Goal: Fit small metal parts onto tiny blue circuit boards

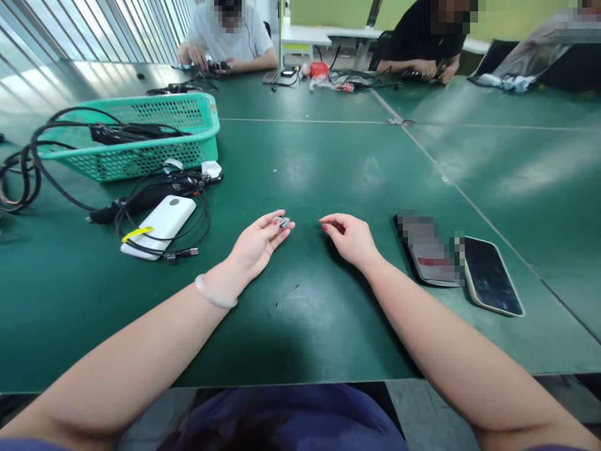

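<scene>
Over the green table, my left hand [257, 245] is closed palm-up around a small grey-and-silver piece [282, 222], held between the thumb and fingers. The piece is too small for me to tell its kind. A short gap to the right, my right hand [350, 238] is curled, its thumb and forefinger tips brought together. Whether anything tiny sits in that pinch cannot be seen. Both hands are apart from each other, near the table's middle.
At left stands a green basket [213, 134] with black cables and a device. Before it lie a white power bank [164, 225] and a coiled cable. A dark wallet-like case [425, 250] and a phone [493, 275] lie at right. People work across the table.
</scene>
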Motion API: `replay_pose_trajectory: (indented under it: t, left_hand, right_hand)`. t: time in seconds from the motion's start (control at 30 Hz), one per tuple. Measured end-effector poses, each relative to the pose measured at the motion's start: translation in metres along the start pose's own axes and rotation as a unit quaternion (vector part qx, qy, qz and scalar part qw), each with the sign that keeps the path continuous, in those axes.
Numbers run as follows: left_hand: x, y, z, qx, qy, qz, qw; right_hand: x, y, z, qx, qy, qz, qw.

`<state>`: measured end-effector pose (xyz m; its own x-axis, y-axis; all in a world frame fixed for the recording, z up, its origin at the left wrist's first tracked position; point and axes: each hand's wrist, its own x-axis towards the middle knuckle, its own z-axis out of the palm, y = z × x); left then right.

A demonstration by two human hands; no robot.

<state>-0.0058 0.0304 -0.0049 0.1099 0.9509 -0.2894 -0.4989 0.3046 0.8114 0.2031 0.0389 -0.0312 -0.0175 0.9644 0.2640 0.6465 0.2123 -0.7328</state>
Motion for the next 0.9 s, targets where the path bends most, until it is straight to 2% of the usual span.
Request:
replay_pose_trajectory:
  t: [0.13,0.27,0.37,0.47,0.53,0.6,0.73,0.8,0.9]
  left_hand:
    - [-0.03,0.019,-0.025,-0.01,0.088,0.009,0.996]
    - [-0.07,0.041,-0.065,0.034,0.196,0.004,0.98]
    - [-0.1,0.054,-0.095,0.111,0.264,0.004,0.958]
    - [-0.123,0.061,-0.12,0.222,0.34,0.022,0.913]
    - [-0.132,0.062,-0.131,0.313,0.357,0.02,0.88]
    - [-0.136,0.062,-0.137,0.421,0.362,0.002,0.832]
    - [-0.134,0.063,-0.136,0.628,0.35,-0.029,0.695]
    - [-0.132,0.061,-0.136,0.702,0.324,0.0,0.634]
    - [-0.13,0.055,-0.139,0.778,0.286,0.086,0.553]
  right_hand:
    - [-0.001,-0.001,0.002,0.062,-0.01,0.024,0.998]
    - [-0.003,-0.005,0.003,0.083,-0.015,0.018,0.996]
    - [-0.003,-0.007,0.004,0.089,-0.024,0.015,0.996]
    - [-0.003,-0.007,0.004,0.086,-0.021,0.016,0.996]
    - [-0.002,-0.007,0.004,0.086,-0.015,0.016,0.996]
    - [-0.002,-0.006,0.004,0.089,-0.013,0.017,0.996]
    - [-0.002,-0.006,0.004,0.091,-0.015,0.023,0.996]
    - [-0.002,-0.006,0.003,0.09,-0.017,0.023,0.996]
    - [-0.002,-0.007,0.003,0.09,-0.019,0.021,0.996]
